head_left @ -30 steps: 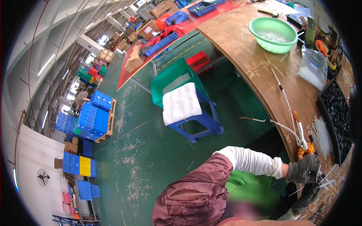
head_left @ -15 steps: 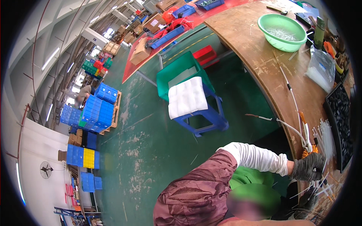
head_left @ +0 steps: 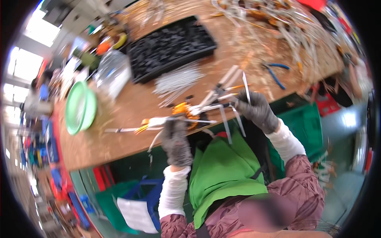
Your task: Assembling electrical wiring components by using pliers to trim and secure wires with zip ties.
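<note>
My left hand [head_left: 176,142], in a grey work glove, is closed around a wire harness [head_left: 181,109] with orange coiled wires and white cable sleeves, just above the bench's near edge. My right hand [head_left: 258,112], gloved alike, is pinched on a thin white cable tie [head_left: 246,88] that sticks up from its fingertips. It sits at the right end of the same harness, where black bands and dangling white strips show. Blur hides the exact fingertip contact. Beyond the harness lies a pile of loose white cable ties [head_left: 178,82].
A black tray [head_left: 173,66] of small black parts stands behind the tie pile. Blue-handled pliers [head_left: 276,74] lie to the right, below more tangled wires [head_left: 293,35]. At left are a light green bowl [head_left: 92,104] and a clear plastic bag [head_left: 113,73]. A green crate [head_left: 307,131] stands below the bench.
The view has swung from the floor and stool to the bench. Both hands now show at the harness; a cable tie is in the right one.
</note>
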The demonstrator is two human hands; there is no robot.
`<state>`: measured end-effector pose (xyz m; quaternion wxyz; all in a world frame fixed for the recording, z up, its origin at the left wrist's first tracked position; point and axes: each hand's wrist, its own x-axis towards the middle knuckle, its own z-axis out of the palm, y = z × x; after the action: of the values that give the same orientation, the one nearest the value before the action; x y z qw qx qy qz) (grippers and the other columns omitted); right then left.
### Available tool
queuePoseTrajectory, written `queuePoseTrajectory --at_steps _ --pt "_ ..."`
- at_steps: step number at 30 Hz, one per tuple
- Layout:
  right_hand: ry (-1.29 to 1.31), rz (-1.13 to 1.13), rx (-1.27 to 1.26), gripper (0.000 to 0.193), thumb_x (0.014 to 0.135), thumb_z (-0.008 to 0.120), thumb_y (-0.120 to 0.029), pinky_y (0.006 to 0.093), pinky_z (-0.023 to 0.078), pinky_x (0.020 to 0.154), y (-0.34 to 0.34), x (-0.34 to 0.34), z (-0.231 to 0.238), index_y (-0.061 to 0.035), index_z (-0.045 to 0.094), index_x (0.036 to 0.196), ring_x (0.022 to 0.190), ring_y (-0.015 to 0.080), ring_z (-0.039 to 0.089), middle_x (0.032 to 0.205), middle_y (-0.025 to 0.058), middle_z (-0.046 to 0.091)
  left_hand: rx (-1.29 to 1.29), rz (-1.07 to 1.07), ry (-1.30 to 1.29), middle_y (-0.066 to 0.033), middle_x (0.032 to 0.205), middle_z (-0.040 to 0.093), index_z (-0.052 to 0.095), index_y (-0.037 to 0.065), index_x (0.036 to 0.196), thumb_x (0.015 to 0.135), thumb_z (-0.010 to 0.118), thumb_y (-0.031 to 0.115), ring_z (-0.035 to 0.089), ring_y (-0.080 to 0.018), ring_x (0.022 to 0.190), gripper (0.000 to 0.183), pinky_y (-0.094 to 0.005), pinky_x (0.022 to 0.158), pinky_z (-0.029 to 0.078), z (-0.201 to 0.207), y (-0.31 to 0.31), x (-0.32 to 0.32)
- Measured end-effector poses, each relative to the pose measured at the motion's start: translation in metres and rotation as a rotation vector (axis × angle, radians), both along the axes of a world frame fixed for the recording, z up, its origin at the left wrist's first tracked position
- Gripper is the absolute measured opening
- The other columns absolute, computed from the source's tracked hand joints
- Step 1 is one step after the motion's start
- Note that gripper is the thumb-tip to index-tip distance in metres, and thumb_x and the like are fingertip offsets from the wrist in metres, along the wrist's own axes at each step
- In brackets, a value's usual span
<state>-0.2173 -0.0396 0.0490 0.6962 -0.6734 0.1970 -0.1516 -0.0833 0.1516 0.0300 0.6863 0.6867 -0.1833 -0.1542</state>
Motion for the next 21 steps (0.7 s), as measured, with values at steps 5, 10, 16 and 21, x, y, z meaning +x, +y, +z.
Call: queuePoseTrajectory --at_steps 5,10,16,21 --pt "0.044 -0.257 0.164 0.022 0.088 0.058 -0.022 0.0183 0.040 0.057 -0.026 -0.035 -0.032 -0.0021 0.062 0.097 0.065 0.0031 0.048 0.072 -0.0033 0.056 -0.059 0.058 -0.334 -0.0053 0.079 0.061 0.060 -0.001 0.092 0.088 0.054 0.012 0.055 -0.0131 0.073 0.014 -0.0265 0.070 0.044 -0.018 -0.036 0.001" --pt "0.137 -0.154 0.477 0.026 0.091 0.048 -0.022 0.0190 0.028 0.037 -0.032 -0.013 -0.056 -0.0027 0.059 0.105 0.043 0.0041 0.038 0.070 0.0033 0.059 -0.005 -0.063 -0.906 -0.0065 0.084 0.060 0.062 0.005 0.092 0.080 0.063 0.006 0.056 -0.0200 0.078 0.011 -0.0314 0.072 0.043 -0.027 -0.066 -0.003" --pt "0.087 -0.005 0.590 0.028 0.088 0.049 -0.015 0.0176 0.026 0.033 -0.041 0.007 -0.060 -0.0041 0.056 0.113 0.038 0.0038 0.038 0.069 0.0040 0.061 0.114 -0.116 -1.084 -0.0085 0.084 0.060 0.062 0.006 0.091 0.077 0.064 0.004 0.056 -0.0258 0.078 0.015 -0.0351 0.072 0.043 -0.040 -0.080 0.002" --pt "0.167 0.114 0.488 0.033 0.087 0.053 -0.020 0.0169 0.027 0.032 -0.043 0.009 -0.059 -0.0066 0.054 0.117 0.039 0.0043 0.041 0.066 0.0027 0.059 0.042 -0.117 -0.487 -0.0071 0.082 0.064 0.063 0.001 0.091 0.085 0.061 0.008 0.059 -0.0133 0.074 0.010 -0.0260 0.068 0.046 -0.052 -0.088 0.008"
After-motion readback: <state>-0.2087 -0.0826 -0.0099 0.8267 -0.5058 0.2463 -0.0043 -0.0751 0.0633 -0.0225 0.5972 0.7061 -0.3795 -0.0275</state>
